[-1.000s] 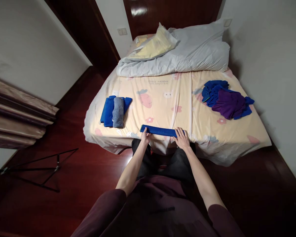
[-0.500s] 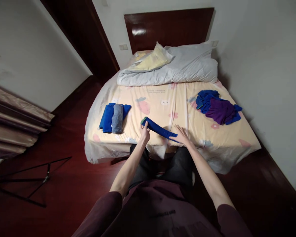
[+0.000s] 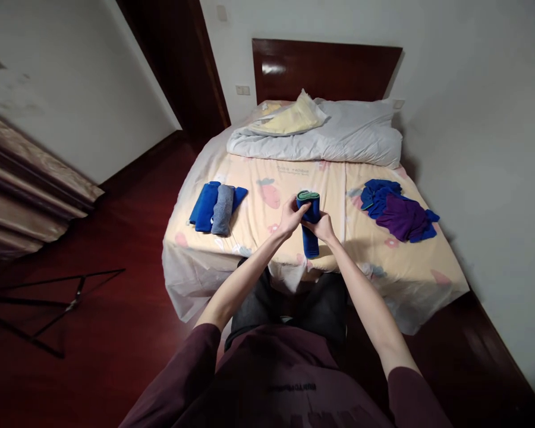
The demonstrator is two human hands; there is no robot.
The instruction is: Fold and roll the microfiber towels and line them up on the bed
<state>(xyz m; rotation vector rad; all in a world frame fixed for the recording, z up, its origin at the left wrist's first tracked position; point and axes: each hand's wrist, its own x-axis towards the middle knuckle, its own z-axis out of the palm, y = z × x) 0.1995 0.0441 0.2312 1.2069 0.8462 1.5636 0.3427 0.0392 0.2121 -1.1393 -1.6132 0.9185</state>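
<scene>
A long folded blue towel [image 3: 311,242] with a green edge is in both my hands, just above the front part of the bed. Its upper end is doubled over into a thick roll, and the rest hangs straight down toward me. My left hand [image 3: 290,217] grips the roll from the left, thumb across its front. On the other side my right hand [image 3: 321,227] is wrapped round the towel slightly lower; some of its fingers are hidden behind the cloth.
On the bed's left lie folded blue towels [image 3: 206,207] and a rolled grey towel [image 3: 223,209]. A loose heap with a purple cloth [image 3: 401,217] and blue cloths [image 3: 377,195] lies right. A quilt [image 3: 356,131] covers the head end. Black stand legs [image 3: 49,303] occupy the left floor.
The blue towel was stretched sideways between my hands; now it is turned upright with one end folded over. My right hand has come in beside my left and closed on the towel.
</scene>
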